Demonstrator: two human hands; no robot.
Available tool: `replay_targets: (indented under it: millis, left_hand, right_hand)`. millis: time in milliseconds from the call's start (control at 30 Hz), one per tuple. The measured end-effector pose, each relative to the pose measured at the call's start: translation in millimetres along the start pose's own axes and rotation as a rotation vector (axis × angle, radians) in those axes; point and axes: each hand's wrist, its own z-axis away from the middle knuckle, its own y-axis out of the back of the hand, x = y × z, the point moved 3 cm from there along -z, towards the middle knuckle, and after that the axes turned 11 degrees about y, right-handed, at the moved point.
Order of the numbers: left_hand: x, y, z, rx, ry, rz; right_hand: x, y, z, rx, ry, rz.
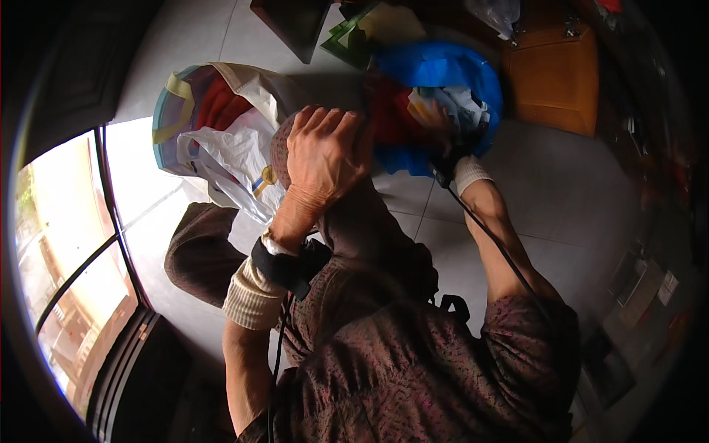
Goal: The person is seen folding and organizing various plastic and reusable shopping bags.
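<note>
My left hand [325,151] rests on my raised knee [281,151], its fingers bent over the far side and their tips hidden. No loose object shows in it. Farther right, my right hand [442,133] reaches down into a blue bag [484,74]. Blur and shadow smear its fingers, so whether they grip anything cannot be made out. White and pale crumpled pieces [465,103] lie around that hand, with red material [395,111] at the bag's left side. Left of my knee stands an open pale bag [255,77] with a yellow handle, holding red cloth-like material [221,103] and a white plastic bag [229,144].
Green packaging [347,40] lies beyond the blue bag, near a dark panel [295,26]. An orange-brown cabinet door [554,81] hangs open at the right. Grey floor tiles [546,177] surround the bags. A bright glass door [74,251] is at the left.
</note>
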Motion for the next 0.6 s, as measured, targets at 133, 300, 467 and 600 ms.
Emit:
replay_targets:
  millis: [133,300,467,600]
  left_hand:
    - [-2,3,-3,-0.027,0.026,-0.034]
    - [6,2,-7,-0.037,0.011,-0.009]
    - [4,-2,-3,0.005,-0.011,-0.002]
    - [10,-6,1,0.001,-0.028,-0.012]
  right_hand:
    - [-12,-1,-4,-0.003,-0.007,0.024]
    - [-12,40,6,0.158,0.054,-0.079]
    - [-39,132,34,0.290,0.174,-0.358]
    - [-81,211,93,0.198,0.211,-0.767]
